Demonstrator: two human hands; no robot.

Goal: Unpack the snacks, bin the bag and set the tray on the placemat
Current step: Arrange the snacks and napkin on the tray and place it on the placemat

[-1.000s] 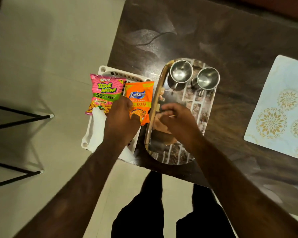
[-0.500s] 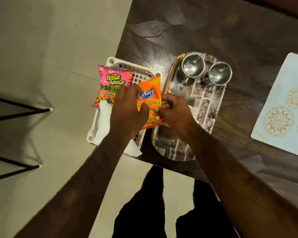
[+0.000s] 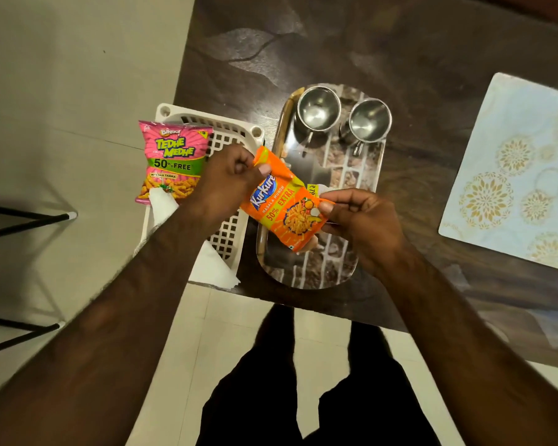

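Note:
An orange Kurkure snack bag [image 3: 284, 207] hangs tilted over the left part of the shiny steel tray [image 3: 342, 252]. My left hand [image 3: 229, 178] pinches its upper left corner and my right hand [image 3: 355, 217] pinches its right edge. A pink Tedhe Medhe snack bag [image 3: 171, 162] lies on the white plastic basket [image 3: 229, 136] to the left. Two steel cups [image 3: 318, 106] [image 3: 369, 119] stand at the tray's far end. The pale blue placemat [image 3: 516, 175] with gold flowers lies on the right of the dark table [image 3: 351, 43].
The basket hangs over the table's left edge, with white paper [image 3: 213, 268] under it. Black metal legs [image 3: 23, 220] stand on the tiled floor at the left. My dark-trousered legs [image 3: 303, 381] are below the table's near edge.
The orange bag has been lifted off the basket and carried right over the tray. My right hand left the tray and took hold of the bag's right edge.

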